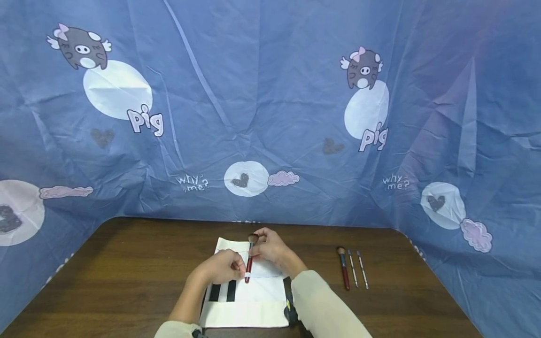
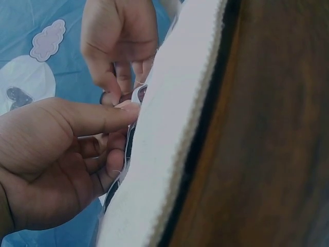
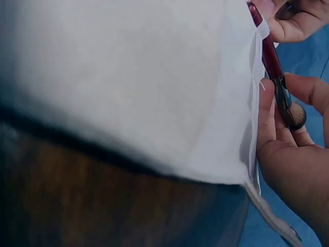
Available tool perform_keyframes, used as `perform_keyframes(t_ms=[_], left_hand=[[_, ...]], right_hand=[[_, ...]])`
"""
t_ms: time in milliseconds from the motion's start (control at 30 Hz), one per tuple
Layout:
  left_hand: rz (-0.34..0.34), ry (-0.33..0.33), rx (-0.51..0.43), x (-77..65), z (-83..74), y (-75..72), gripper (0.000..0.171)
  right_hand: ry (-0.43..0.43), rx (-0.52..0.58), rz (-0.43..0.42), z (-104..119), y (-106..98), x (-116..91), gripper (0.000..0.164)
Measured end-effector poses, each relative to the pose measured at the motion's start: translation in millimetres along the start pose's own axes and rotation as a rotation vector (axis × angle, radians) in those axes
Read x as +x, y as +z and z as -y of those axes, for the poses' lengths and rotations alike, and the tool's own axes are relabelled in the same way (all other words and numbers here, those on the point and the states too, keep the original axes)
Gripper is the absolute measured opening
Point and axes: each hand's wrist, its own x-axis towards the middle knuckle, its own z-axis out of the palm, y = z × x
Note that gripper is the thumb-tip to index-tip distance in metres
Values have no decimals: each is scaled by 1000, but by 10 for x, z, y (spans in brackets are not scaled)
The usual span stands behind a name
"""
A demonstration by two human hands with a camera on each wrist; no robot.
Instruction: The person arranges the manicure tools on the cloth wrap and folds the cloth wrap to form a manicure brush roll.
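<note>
A makeup brush point(image 1: 249, 267) with a red handle, dark ferrule and brown bristles lies over a white fabric brush roll point(image 1: 262, 291), bristles toward the back. My right hand point(image 1: 270, 246) pinches it near the ferrule point(image 3: 281, 95). In the right wrist view its handle passes through a white elastic loop point(image 3: 263, 29) on the fabric. My left hand point(image 1: 224, 265) pinches that loop beside the lower handle; in the left wrist view its thumb point(image 2: 110, 118) presses at the fabric's edge. Part of the handle is hidden by the loop and fingers.
Another red-handled makeup brush point(image 1: 343, 270) lies on the brown wooden table point(image 1: 127, 272) at the right, beside two thin sticks point(image 1: 352, 269) with dark tips. Black strips point(image 1: 214, 292) show on the roll's left side. A blue printed cloth point(image 1: 270, 117) hangs behind the table.
</note>
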Motion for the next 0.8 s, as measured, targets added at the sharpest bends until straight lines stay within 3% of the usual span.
perform_keyframes(t_ms=[200, 433, 800], left_hand=[[10, -11, -9, 16, 10, -2, 13], [13, -17, -11, 13, 22, -2, 11], [-1, -5, -11, -12, -25, -4, 13]], right_hand=[[16, 3, 33, -24, -52, 14, 55], [17, -74, 84, -18, -74, 8, 51], [13, -8, 61, -20, -33, -10, 25]])
